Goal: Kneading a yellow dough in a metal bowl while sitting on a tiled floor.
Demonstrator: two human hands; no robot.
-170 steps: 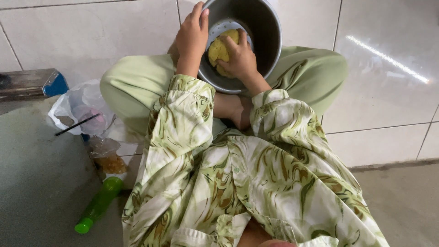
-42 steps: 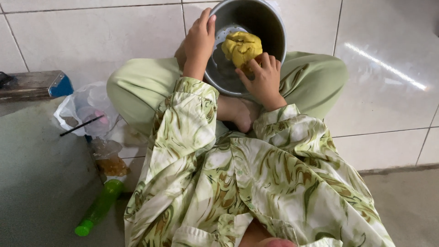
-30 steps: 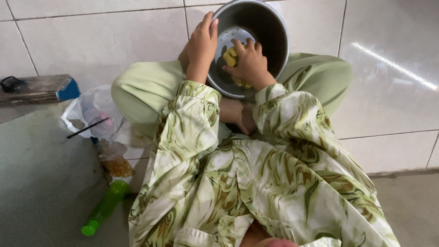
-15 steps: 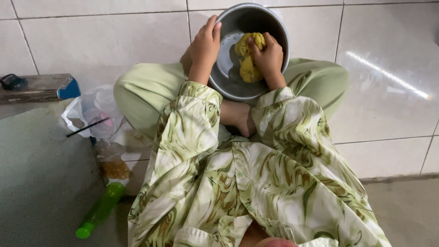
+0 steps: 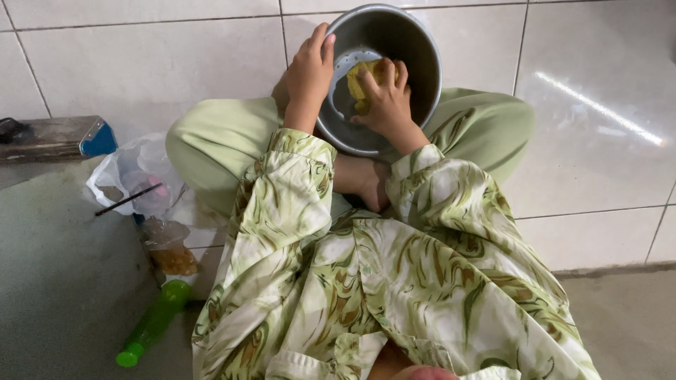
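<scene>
A round metal bowl [image 5: 415,49] rests on my crossed legs, tilted toward me. My left hand [image 5: 308,70] grips its left rim, fingers over the edge. Inside the bowl my right hand [image 5: 386,98] presses down on a lump of yellow dough [image 5: 362,79], which shows only partly behind my fingers. Green patterned sleeves cover both forearms.
White floor tiles [image 5: 598,141] spread around me. At the left lie a clear plastic bag [image 5: 130,179] with a dark stick, a small bag of brown stuff [image 5: 169,250], a green bottle [image 5: 151,324] on its side and a wooden block [image 5: 49,137] with a blue end.
My right hand has slid down onto the dough, now covering more of it. The left hand stays on the bowl's rim, and the bowl has barely shifted.
</scene>
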